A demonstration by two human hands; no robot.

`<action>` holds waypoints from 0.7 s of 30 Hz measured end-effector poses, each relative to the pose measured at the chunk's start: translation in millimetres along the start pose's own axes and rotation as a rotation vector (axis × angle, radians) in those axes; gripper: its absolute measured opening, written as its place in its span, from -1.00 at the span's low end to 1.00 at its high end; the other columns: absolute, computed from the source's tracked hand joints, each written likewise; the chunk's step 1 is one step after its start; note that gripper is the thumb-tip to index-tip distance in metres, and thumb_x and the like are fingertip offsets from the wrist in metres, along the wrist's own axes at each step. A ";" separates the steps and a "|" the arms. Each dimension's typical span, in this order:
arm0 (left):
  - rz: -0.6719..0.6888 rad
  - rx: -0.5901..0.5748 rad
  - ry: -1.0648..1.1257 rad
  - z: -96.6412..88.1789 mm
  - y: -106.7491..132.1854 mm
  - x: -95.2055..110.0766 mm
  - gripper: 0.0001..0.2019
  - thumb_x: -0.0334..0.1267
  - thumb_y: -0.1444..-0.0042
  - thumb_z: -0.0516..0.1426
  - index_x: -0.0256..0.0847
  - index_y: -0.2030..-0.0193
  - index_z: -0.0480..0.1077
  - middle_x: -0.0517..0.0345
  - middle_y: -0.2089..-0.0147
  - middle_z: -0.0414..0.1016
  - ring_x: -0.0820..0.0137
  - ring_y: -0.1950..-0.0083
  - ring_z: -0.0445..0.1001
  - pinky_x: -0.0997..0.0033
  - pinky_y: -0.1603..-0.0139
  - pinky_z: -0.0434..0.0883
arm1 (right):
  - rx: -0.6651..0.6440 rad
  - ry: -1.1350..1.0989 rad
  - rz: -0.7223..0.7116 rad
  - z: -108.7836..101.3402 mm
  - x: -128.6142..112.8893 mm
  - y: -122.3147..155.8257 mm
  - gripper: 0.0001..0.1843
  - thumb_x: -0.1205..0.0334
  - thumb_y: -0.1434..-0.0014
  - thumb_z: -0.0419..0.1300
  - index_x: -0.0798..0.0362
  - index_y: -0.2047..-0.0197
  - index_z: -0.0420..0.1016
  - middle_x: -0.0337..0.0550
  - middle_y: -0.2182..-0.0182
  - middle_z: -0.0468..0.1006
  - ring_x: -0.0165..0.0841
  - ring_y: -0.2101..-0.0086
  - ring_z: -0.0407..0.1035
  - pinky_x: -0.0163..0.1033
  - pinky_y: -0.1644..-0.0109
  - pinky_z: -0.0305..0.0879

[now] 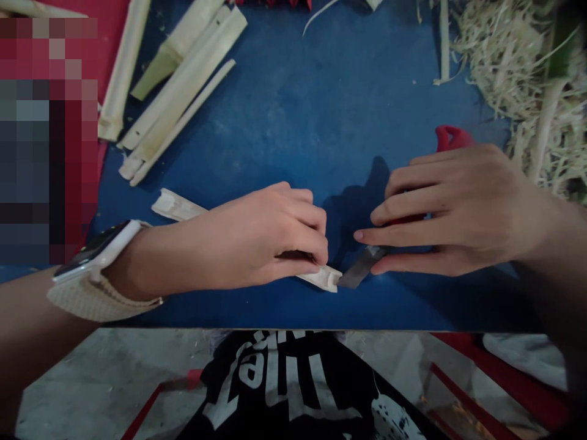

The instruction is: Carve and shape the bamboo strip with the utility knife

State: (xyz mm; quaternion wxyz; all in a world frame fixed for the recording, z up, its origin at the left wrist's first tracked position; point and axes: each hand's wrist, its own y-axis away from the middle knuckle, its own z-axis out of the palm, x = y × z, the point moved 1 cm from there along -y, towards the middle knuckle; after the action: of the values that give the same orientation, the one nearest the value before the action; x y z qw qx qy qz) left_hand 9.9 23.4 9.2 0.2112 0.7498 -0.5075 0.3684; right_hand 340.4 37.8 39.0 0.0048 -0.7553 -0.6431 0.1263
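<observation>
My left hand (293, 226) is closed, thumb and fingers pinching a split bamboo strip (181, 206). The strip is pale and hollowed, and it slants under the hand, both ends sticking out. In my right hand (454, 211) is what looks like a pair of red-handled scissors (360, 267). Its grey blade points down and left, the tip at or very near the strip's right end; I cannot tell whether they touch. A red loop of the handle shows behind the knuckles, and the fingers hide the rest.
Several split bamboo pieces (183, 91) lie on the blue table (298, 104) at the upper left. A heap of pale shavings (499, 61) covers the upper right. The table's near edge runs just in front of my black shirt (284, 385).
</observation>
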 end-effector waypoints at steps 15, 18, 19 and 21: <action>0.014 -0.006 0.008 -0.7 -1.1 2.3 -0.80 -0.38 -0.68 0.44 0.01 0.03 0.82 0.27 -0.01 0.89 0.27 0.05 0.63 0.16 -0.14 0.38 | 0.011 -0.029 0.011 10.0 5.6 2.6 -0.73 -0.19 -0.76 0.46 -0.22 -0.22 0.83 -0.32 0.12 0.77 -0.28 0.14 0.65 -0.07 0.17 0.47; 0.006 -0.014 0.001 -1.9 0.5 2.4 -0.79 -0.35 -0.70 0.42 0.03 0.03 0.83 0.26 -0.01 0.89 0.26 0.06 0.63 0.15 -0.15 0.40 | -0.023 -0.012 0.012 9.9 6.5 3.8 -0.67 -0.26 -0.72 0.50 -0.27 -0.29 0.84 -0.31 0.08 0.78 -0.27 0.11 0.67 -0.07 0.15 0.49; 0.009 -0.014 -0.002 -2.2 0.9 2.4 -0.79 -0.35 -0.70 0.41 0.03 0.03 0.82 0.26 -0.01 0.89 0.26 0.06 0.63 0.15 -0.16 0.40 | -0.019 -0.009 0.011 9.9 6.5 3.9 -0.67 -0.26 -0.72 0.50 -0.27 -0.30 0.84 -0.31 0.08 0.78 -0.27 0.11 0.66 -0.06 0.14 0.49; 0.017 -0.013 -0.007 -2.1 1.1 2.4 -0.79 -0.35 -0.71 0.40 0.01 0.03 0.82 0.25 -0.01 0.88 0.27 0.06 0.62 0.14 -0.16 0.40 | -0.001 -0.008 0.005 9.8 6.2 3.2 -0.70 -0.22 -0.73 0.49 -0.25 -0.27 0.85 -0.31 0.09 0.79 -0.27 0.12 0.66 -0.06 0.14 0.48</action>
State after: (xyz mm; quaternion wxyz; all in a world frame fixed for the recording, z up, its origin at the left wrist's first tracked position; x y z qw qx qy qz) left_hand 8.7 23.0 12.3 0.2113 0.7455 -0.5168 0.3640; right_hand 342.5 41.8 27.8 0.0017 -0.7565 -0.6411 0.1288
